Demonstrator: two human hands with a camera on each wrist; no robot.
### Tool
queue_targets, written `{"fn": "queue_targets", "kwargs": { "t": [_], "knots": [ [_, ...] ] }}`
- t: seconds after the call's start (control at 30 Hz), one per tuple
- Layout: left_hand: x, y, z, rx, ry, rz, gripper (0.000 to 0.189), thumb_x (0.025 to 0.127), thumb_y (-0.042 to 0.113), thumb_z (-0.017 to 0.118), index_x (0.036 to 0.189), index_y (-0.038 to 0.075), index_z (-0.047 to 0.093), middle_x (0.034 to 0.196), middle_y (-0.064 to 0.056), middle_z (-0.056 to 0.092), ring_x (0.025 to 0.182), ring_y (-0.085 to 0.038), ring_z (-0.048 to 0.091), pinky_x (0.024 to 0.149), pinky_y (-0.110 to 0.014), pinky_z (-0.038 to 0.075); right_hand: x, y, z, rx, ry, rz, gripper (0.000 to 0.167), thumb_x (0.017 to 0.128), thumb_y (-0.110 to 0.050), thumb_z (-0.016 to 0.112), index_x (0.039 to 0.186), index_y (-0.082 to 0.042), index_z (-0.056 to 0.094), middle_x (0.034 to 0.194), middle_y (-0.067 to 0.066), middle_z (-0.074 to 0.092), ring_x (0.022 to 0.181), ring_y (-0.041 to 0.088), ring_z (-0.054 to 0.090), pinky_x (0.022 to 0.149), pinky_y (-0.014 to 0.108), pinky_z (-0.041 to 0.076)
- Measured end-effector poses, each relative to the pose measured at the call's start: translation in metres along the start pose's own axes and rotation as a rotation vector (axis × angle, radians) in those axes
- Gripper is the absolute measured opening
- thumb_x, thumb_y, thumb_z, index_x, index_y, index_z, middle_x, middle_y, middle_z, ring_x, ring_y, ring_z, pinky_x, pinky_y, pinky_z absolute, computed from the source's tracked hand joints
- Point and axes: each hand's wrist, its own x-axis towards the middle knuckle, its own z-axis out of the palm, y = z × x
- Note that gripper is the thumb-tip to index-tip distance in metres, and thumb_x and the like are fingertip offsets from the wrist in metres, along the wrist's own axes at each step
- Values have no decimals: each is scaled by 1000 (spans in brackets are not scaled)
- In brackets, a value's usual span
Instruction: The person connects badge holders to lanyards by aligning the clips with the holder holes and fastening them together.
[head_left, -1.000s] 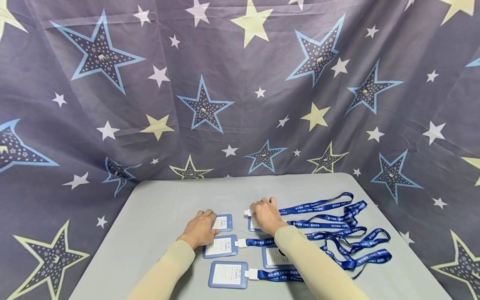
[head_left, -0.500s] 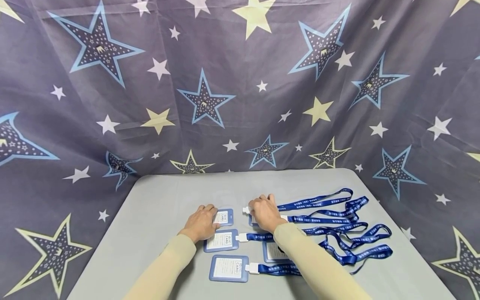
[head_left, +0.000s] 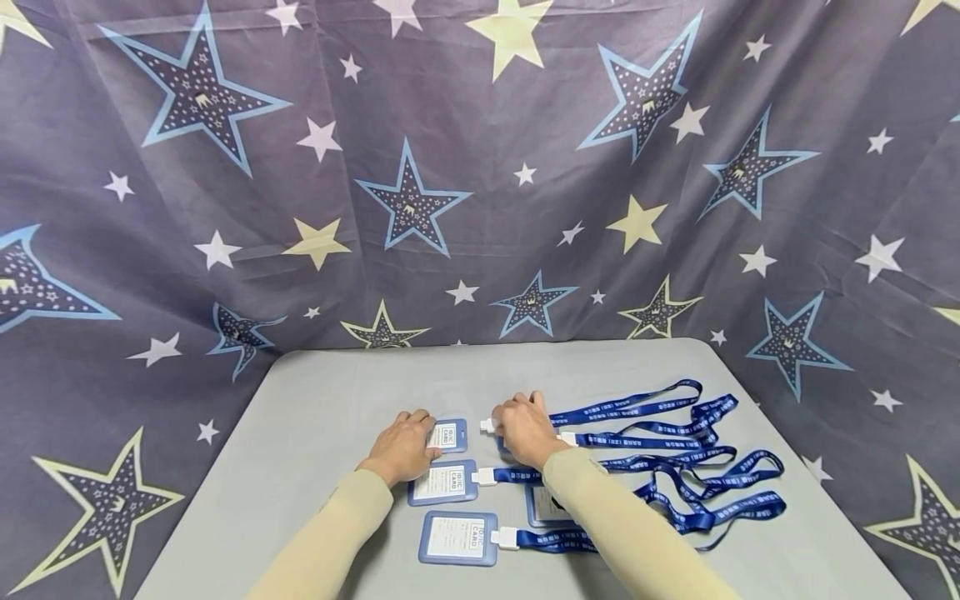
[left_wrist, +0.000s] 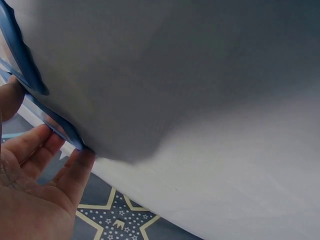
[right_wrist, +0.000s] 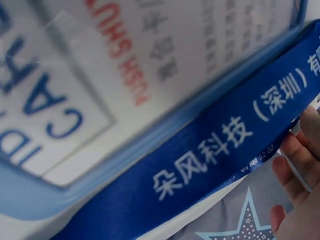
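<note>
My left hand grips the left end of a blue-framed ID badge holder that lies flat. In the left wrist view, thumb and fingertips meet the edges of that badge holder. My right hand pinches a blue lanyard just behind its white clip. This clip points at the held badge holder, a short gap away. Another badge holder lies partly hidden under the right hand. The right wrist view shows the printed lanyard strap beside a near badge holder.
Two badge holders joined to lanyards lie nearer me. Another badge holder is partly covered by the right forearm. Tangled lanyards spread over the right of the grey table. A star-patterned curtain surrounds the table.
My right hand has shifted slightly left, bringing the white clip closer to the held badge holder. The left hand stays at the badge holder. The head view has tilted a little.
</note>
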Motion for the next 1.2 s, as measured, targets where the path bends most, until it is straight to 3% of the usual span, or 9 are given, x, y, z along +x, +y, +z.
{"fn": "queue_targets", "kwargs": {
  "t": [0.47,1.2],
  "knots": [
    [1,0,0,16,6,7,61,91,35,76,140,2,59,140,-11,58,128,-35,53,111,-49,45,1,-9,3,-25,4,-26,14,89,-25,80,101,-21,77,99,-7,76,86,14,55,83,37,35],
    [0,0,0,26,7,13,59,91,34,76,137,2,60,137,-10,59,124,-34,55,110,-48,46,6,-18,9,-107,3,-64,14,87,-28,82,100,-22,78,94,-8,74,85,13,55,80,36,35]
  ]
}}
